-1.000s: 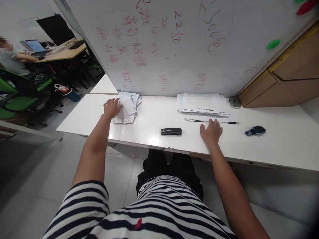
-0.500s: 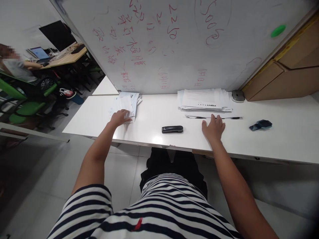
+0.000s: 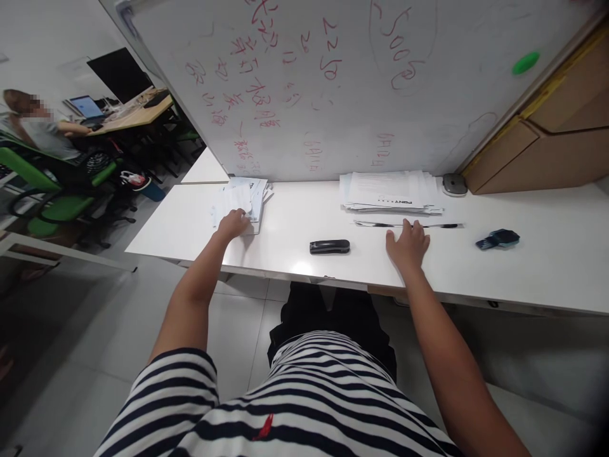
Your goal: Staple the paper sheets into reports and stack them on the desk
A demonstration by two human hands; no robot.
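My left hand [image 3: 234, 223] is at the near edge of a loose stack of papers [image 3: 245, 190] on the left part of the white table. Its fingers are drawn together on the paper edge; the thumb is mostly hidden. My right hand [image 3: 408, 246] rests on the tabletop with its fingers apart, holding nothing. Just beyond its fingertips lie thin dark pens [image 3: 443, 226], partly covered by the hand. Between my hands lies a black stapler [image 3: 330, 247]. A larger pile of printed papers [image 3: 390, 190] lies behind the pens.
A whiteboard [image 3: 352, 139] with red writing stands along the table's [image 3: 285, 203] back. Cardboard boxes [image 3: 504, 155] and a small grey device [image 3: 455, 184] are at the back right. A dark blue object [image 3: 498, 239] lies right. A person [image 3: 52, 130] sits at a desk far left.
My left hand has shifted slightly right and its fingers have drawn together at the paper edge. My right hand has stayed in place. The view has turned slightly left.
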